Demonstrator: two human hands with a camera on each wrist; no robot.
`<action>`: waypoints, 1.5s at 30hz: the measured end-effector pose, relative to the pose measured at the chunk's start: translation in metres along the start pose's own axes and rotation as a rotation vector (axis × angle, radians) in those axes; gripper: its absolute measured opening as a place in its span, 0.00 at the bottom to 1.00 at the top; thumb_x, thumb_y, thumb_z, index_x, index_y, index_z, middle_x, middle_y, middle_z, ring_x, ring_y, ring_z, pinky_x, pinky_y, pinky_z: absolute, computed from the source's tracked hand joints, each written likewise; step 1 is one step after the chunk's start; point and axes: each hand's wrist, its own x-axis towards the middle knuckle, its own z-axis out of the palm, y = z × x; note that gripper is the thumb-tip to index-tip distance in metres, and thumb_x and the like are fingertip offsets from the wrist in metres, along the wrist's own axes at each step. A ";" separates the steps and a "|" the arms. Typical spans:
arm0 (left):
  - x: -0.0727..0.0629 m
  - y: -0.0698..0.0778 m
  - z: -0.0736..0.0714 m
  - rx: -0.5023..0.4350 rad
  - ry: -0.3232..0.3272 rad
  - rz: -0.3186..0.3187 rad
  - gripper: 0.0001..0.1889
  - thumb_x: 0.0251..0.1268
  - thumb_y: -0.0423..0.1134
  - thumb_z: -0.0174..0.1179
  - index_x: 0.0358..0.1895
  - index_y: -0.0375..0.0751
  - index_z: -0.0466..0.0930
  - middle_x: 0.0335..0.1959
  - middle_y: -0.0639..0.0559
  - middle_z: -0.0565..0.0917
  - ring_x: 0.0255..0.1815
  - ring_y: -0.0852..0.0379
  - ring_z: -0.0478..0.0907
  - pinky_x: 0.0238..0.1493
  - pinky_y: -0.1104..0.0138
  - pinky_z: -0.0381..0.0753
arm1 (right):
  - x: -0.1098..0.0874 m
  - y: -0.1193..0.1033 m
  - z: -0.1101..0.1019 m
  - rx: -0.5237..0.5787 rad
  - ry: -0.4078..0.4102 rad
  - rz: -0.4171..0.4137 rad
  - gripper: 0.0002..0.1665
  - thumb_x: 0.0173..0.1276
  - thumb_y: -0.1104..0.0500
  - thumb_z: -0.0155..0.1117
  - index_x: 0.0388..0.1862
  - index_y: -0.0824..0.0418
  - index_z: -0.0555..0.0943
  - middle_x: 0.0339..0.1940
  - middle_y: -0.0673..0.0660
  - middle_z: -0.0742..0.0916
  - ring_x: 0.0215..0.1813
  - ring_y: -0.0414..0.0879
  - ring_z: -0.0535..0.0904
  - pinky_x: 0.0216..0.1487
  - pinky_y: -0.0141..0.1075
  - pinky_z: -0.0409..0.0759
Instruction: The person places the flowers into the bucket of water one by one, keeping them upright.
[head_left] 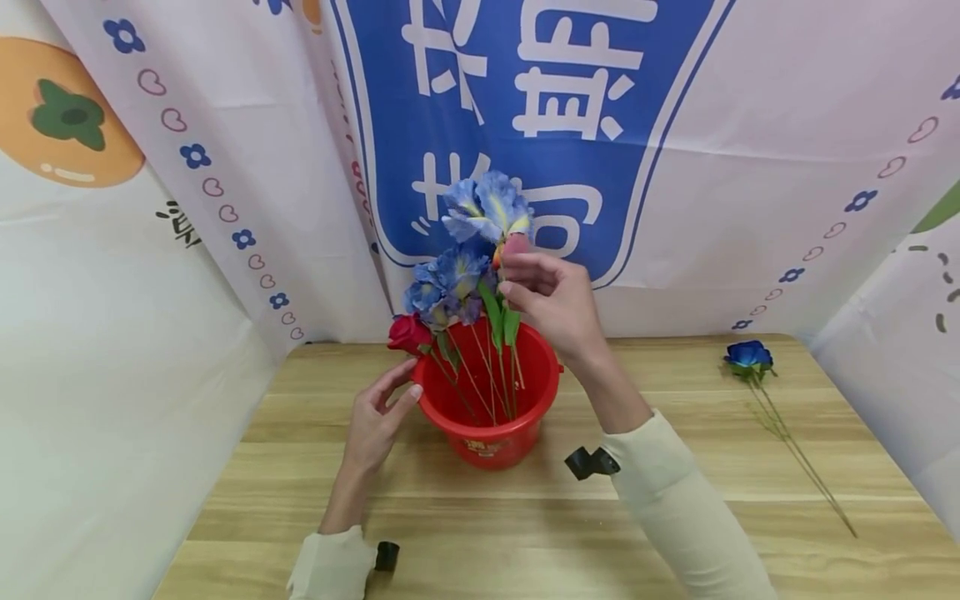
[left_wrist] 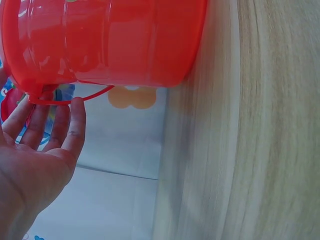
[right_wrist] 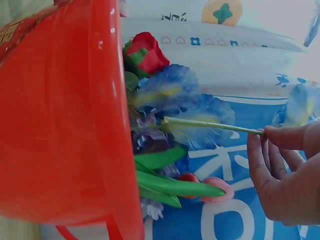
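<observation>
A red bucket [head_left: 487, 454] stands upright on the table, holding several artificial flowers. My right hand [head_left: 558, 304] is above it, pinching the thin green stem [right_wrist: 220, 126] of a light-blue iris [head_left: 487, 207] between thumb and fingertips. The iris's bloom is higher than the other flowers. Below it, other blue irises [head_left: 450, 283], a red rose [right_wrist: 152, 56] and a pink tulip [right_wrist: 218, 189] with green leaves lean out of the bucket. My left hand [head_left: 375, 425] is at the bucket's left rim, its extended fingers touching the rim and thin red handle [left_wrist: 95, 95].
On the right of the wooden table [head_left: 480, 533] lies a blue rose [head_left: 750, 357] with a long stem, apart from the bucket. A printed cloth [head_left: 675, 242] hangs close behind the table's back edge, and white cloth also borders both sides.
</observation>
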 end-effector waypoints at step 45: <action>0.000 -0.004 -0.001 0.012 -0.001 -0.011 0.25 0.78 0.30 0.62 0.74 0.29 0.74 0.73 0.35 0.78 0.68 0.64 0.78 0.62 0.74 0.85 | 0.017 0.068 0.041 -0.362 0.145 0.095 0.14 0.67 0.70 0.72 0.51 0.62 0.92 0.44 0.59 0.95 0.44 0.52 0.93 0.48 0.43 0.93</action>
